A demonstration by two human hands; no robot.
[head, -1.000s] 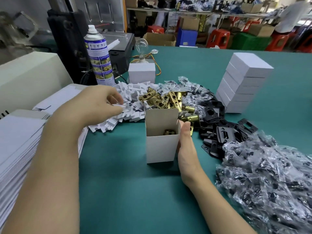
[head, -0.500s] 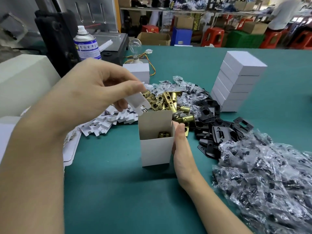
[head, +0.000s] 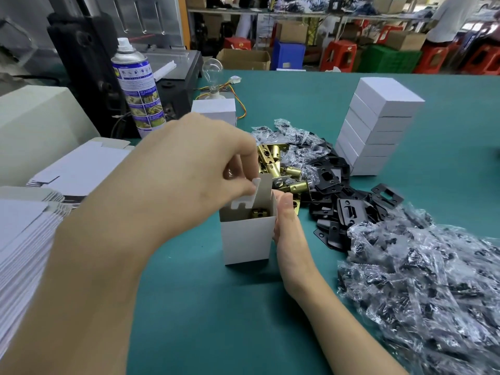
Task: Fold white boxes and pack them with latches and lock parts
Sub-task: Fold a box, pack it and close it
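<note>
An open white box (head: 246,239) stands upright on the green table, with a brass latch (head: 260,212) inside it. My left hand (head: 189,171) pinches a white notched cardboard insert (head: 244,197) and holds it in the box's open top. My right hand (head: 286,226) rests flat against the box's right side, thumb at the rim. Behind the box lies a heap of brass latches (head: 273,163). Black strike plates (head: 341,201) lie to the right of it.
A tall stack of closed white boxes (head: 376,128) stands at the back right. Bagged black parts (head: 422,288) fill the right side. Flat box blanks (head: 24,239) pile up at the left. A spray can (head: 138,87), a bulb and another white box (head: 215,110) stand behind.
My left hand picked a white insert from the pile at the left, carried it right and lowered it into the box's top. My right hand stayed against the box.
</note>
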